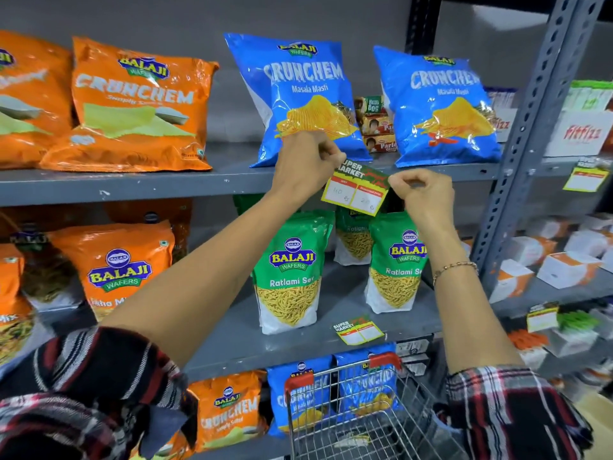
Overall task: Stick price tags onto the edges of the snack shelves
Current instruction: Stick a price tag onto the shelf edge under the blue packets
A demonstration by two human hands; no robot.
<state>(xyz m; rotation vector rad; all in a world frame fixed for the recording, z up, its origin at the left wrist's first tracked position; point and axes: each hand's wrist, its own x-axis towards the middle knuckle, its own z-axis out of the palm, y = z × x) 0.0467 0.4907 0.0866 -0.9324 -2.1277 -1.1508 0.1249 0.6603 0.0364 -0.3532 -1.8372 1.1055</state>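
Observation:
A yellow-edged price tag [356, 190] printed "SUPER MARKET" hangs tilted against the front edge of the upper grey shelf [132, 185], below two blue Crunchem bags [298, 94]. My left hand [306, 161] pinches its top left corner. My right hand [423, 194] pinches its right edge. A second tag [358, 330] lies flat on the middle shelf [238, 343], in front of green Ratlami Sev packs [292, 270].
Orange Crunchem bags [139, 104] fill the upper shelf's left side. A wire shopping cart [358, 410] with red corners stands below my arms. A perforated upright post [530, 127] divides off the right bay, where two tags [585, 177] hang on shelf edges.

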